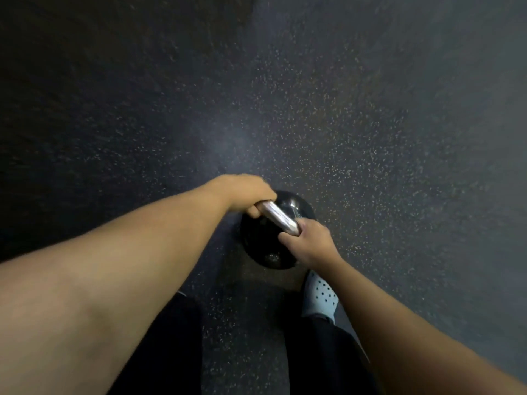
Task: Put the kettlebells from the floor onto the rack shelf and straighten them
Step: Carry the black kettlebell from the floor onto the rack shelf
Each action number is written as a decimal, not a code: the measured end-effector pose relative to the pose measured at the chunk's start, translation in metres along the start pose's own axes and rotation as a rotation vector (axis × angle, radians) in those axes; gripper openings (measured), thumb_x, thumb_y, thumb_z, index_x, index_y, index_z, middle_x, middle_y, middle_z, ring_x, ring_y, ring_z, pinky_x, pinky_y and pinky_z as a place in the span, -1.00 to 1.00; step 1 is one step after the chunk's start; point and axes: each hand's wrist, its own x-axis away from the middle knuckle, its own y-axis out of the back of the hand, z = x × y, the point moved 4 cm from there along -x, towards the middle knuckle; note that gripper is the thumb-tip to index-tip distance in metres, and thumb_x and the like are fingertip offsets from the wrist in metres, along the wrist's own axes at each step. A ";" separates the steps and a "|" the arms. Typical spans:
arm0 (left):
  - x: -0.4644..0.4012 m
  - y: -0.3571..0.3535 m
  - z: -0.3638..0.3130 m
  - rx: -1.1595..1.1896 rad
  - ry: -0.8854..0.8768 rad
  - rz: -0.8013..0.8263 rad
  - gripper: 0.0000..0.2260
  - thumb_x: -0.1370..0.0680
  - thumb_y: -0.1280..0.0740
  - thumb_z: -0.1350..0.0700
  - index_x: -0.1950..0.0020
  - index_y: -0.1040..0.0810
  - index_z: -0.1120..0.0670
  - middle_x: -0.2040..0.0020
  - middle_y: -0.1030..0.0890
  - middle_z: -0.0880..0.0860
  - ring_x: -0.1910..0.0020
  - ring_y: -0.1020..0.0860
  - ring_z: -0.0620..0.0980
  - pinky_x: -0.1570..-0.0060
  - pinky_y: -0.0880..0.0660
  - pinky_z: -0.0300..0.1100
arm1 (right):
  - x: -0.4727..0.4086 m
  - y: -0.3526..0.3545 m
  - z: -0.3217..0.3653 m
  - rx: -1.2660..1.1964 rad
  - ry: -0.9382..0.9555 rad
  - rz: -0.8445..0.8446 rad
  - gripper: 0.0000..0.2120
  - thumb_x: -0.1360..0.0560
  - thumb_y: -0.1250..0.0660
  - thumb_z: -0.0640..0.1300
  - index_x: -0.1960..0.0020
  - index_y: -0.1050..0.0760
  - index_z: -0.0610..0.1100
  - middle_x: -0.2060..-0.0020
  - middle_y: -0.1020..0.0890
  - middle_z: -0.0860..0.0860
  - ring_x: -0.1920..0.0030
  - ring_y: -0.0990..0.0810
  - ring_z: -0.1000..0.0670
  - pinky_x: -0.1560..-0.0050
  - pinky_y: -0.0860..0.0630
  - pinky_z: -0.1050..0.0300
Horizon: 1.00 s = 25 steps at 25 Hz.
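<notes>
We look straight down on a dark rubber floor [356,115] flecked with pale specks, which fills nearly the whole view. Our two bare forearms come in from the bottom, the left from about eight o'clock and the right from about five o'clock, and they meet just below the centre. Between them, at six o'clock, we see our dark trouser legs [328,357] and a pale blue perforated shoe [319,295] on the right foot, just beside the load.

The black kettlebell [263,243] sits slightly below the centre of the view, its round glossy body under our hands and over the floor; we cannot tell whether it rests on the floor or hangs clear of it. Its shiny metal handle [278,216] runs slantwise from ten o'clock to four o'clock across the top of the body.

Our left hand [246,193] is curled closed around the upper, ten-o'clock end of that handle. Our right hand [309,242] is wrapped closed around the lower, four-o'clock end, thumb pointing toward the left hand.
</notes>
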 end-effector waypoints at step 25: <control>0.840 0.194 0.152 0.294 0.857 -1.162 -0.83 -0.40 -0.41 0.00 0.05 -0.63 0.01 0.10 -0.70 0.09 0.08 -0.65 0.11 0.23 -0.39 -0.20 | 0.346 -0.069 0.819 0.749 1.364 0.115 -0.75 -0.32 -0.34 0.12 0.09 -0.57 0.00 0.22 -0.68 0.00 0.17 -0.65 -0.11 0.20 -0.52 0.06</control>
